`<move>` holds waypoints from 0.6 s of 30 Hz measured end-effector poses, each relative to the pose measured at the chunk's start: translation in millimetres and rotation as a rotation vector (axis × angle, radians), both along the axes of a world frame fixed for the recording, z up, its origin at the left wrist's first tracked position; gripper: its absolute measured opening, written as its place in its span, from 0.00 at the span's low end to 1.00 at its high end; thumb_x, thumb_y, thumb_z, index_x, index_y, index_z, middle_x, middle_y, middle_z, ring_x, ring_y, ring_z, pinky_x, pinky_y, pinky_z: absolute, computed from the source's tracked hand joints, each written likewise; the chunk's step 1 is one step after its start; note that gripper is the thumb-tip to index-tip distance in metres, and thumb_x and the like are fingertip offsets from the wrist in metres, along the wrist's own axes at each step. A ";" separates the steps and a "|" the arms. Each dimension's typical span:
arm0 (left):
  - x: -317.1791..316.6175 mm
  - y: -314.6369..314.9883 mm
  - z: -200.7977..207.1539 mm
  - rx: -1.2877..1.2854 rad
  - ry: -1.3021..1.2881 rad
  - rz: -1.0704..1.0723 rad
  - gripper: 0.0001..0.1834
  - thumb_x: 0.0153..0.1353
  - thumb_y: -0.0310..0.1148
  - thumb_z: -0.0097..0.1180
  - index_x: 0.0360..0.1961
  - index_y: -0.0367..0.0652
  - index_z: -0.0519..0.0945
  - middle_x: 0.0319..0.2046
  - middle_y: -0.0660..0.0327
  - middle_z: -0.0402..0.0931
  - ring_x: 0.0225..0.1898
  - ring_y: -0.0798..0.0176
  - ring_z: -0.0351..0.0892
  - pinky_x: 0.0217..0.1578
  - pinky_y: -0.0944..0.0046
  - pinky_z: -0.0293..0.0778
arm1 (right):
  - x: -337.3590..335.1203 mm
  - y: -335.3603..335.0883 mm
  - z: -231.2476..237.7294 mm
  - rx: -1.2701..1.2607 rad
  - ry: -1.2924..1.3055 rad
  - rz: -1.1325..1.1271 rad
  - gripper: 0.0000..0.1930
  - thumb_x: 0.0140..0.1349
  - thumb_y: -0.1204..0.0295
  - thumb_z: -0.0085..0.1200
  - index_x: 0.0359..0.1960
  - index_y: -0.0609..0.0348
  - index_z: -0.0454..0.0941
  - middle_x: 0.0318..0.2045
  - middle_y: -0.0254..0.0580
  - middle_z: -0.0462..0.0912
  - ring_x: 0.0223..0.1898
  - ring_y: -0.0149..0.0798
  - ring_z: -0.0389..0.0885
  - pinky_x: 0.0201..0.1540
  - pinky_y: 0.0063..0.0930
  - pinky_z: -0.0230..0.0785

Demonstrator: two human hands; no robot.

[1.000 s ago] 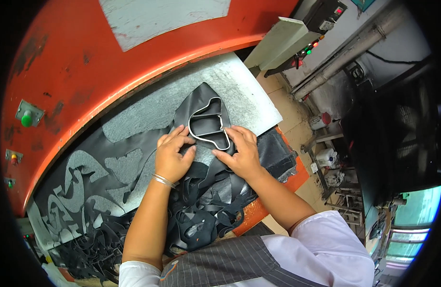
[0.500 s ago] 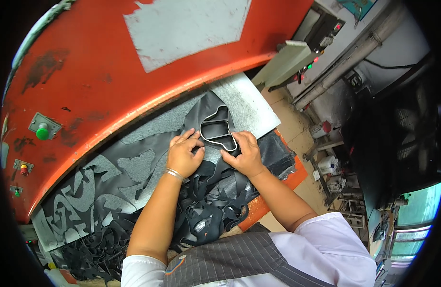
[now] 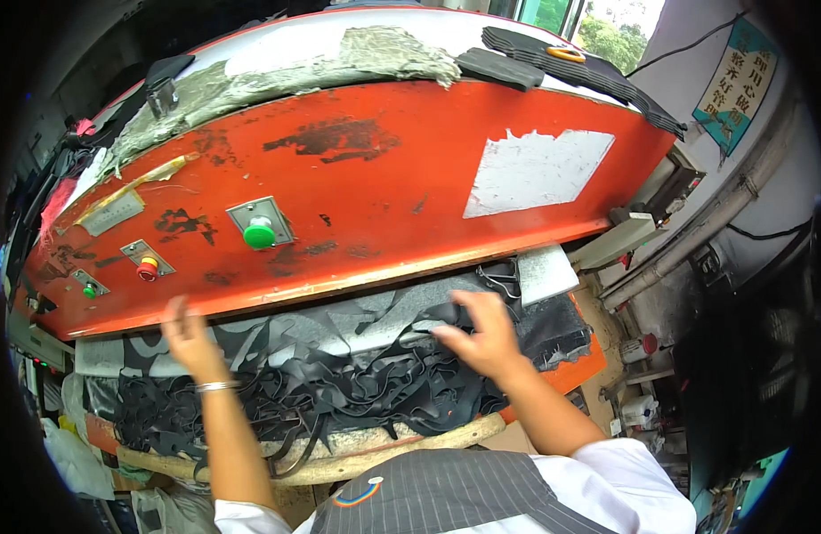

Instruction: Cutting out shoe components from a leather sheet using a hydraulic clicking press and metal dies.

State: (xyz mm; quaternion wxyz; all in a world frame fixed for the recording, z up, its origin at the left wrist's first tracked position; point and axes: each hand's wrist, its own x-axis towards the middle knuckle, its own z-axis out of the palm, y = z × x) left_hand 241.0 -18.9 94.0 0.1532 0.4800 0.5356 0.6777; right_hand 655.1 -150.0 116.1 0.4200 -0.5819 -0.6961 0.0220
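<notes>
My left hand [image 3: 190,343] is raised in front of the orange machine's lower edge, below its buttons, with fingers stretched out and slightly blurred. It holds nothing that I can see. My right hand [image 3: 489,336] hovers over the black material with thumb and fingers apart, next to a loose dark flap [image 3: 437,319]. Beyond it, a metal-edged cutting die [image 3: 501,281] lies by the machine's lower edge, partly hidden. Black sheet material [image 3: 308,327] with shapes cut out of it covers much of the pale bed [image 3: 547,270]. Tangled black offcuts [image 3: 357,387] are heaped along the near side.
The orange machine beam [image 3: 384,205] spans the bed. It carries a large green button [image 3: 259,234], a red button [image 3: 148,269] and a small green button [image 3: 90,291]. Dark stacked sheets [image 3: 579,67] and orange-handled scissors [image 3: 566,54] lie on top. Plastic bags [image 3: 76,458] stand lower left.
Both hands have come off the cutting die. My left hand has moved left toward the buttons, and my right hand has drawn back with its fingers spread. The head view has swung up and left.
</notes>
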 end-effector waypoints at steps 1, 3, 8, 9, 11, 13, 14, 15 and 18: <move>-44.8 3.4 8.4 -0.010 0.034 0.171 0.19 0.66 0.28 0.52 0.58 0.38 0.71 0.56 0.55 0.72 0.59 0.59 0.70 0.61 0.58 0.64 | -30.5 11.9 11.0 -0.026 0.050 0.096 0.29 0.51 0.57 0.68 0.50 0.61 0.76 0.42 0.49 0.80 0.44 0.49 0.77 0.49 0.39 0.69; -137.4 31.7 11.4 0.007 0.065 0.419 0.29 0.65 0.33 0.55 0.65 0.36 0.64 0.65 0.53 0.63 0.64 0.55 0.64 0.64 0.58 0.59 | -86.6 55.1 37.2 0.145 0.080 0.285 0.30 0.53 0.54 0.67 0.52 0.60 0.75 0.41 0.48 0.82 0.41 0.46 0.81 0.45 0.36 0.73; -341.1 46.7 43.7 -0.055 0.332 0.672 0.36 0.63 0.39 0.54 0.65 0.26 0.59 0.67 0.42 0.59 0.67 0.48 0.58 0.66 0.59 0.52 | -200.8 120.2 95.1 0.270 0.103 0.438 0.19 0.59 0.61 0.60 0.45 0.59 0.70 0.32 0.47 0.82 0.32 0.50 0.82 0.30 0.42 0.74; -365.6 43.4 65.5 -0.177 0.383 0.524 0.34 0.64 0.38 0.51 0.66 0.30 0.60 0.67 0.45 0.60 0.67 0.49 0.59 0.66 0.60 0.51 | -208.2 130.0 99.9 0.279 0.111 0.394 0.17 0.60 0.63 0.59 0.44 0.58 0.69 0.32 0.47 0.82 0.30 0.51 0.82 0.28 0.42 0.73; -365.8 47.2 75.2 -0.268 0.238 0.224 0.31 0.65 0.37 0.47 0.68 0.37 0.62 0.67 0.51 0.61 0.67 0.53 0.60 0.66 0.61 0.51 | -204.8 138.8 93.0 0.269 0.076 0.321 0.15 0.60 0.64 0.58 0.43 0.58 0.69 0.31 0.47 0.82 0.29 0.52 0.82 0.26 0.43 0.72; -320.1 35.9 59.2 -0.238 0.150 0.120 0.30 0.66 0.36 0.46 0.69 0.40 0.62 0.67 0.53 0.61 0.67 0.59 0.59 0.67 0.61 0.50 | -196.9 126.0 80.0 0.192 0.210 0.318 0.16 0.61 0.65 0.57 0.44 0.59 0.68 0.32 0.49 0.82 0.29 0.53 0.82 0.26 0.44 0.72; -306.9 10.4 53.3 -0.211 0.210 0.087 0.29 0.67 0.36 0.46 0.68 0.39 0.62 0.67 0.52 0.62 0.66 0.59 0.61 0.66 0.61 0.51 | -196.7 111.1 74.5 0.161 0.201 0.348 0.17 0.60 0.65 0.57 0.45 0.58 0.68 0.32 0.50 0.82 0.29 0.53 0.82 0.26 0.45 0.72; -275.6 -4.8 42.8 -0.183 0.269 0.029 0.29 0.67 0.35 0.46 0.68 0.38 0.62 0.66 0.51 0.63 0.65 0.59 0.63 0.65 0.61 0.53 | -183.9 95.6 63.1 0.130 0.188 0.354 0.17 0.60 0.64 0.58 0.46 0.58 0.68 0.32 0.51 0.82 0.30 0.54 0.82 0.26 0.45 0.72; -98.4 -75.3 43.8 -0.302 0.414 -0.217 0.14 0.63 0.32 0.50 0.46 0.35 0.79 0.46 0.53 0.80 0.50 0.58 0.77 0.55 0.59 0.69 | -125.6 35.3 32.0 -0.382 -0.177 0.428 0.19 0.62 0.54 0.54 0.40 0.58 0.71 0.31 0.51 0.82 0.30 0.56 0.82 0.32 0.51 0.73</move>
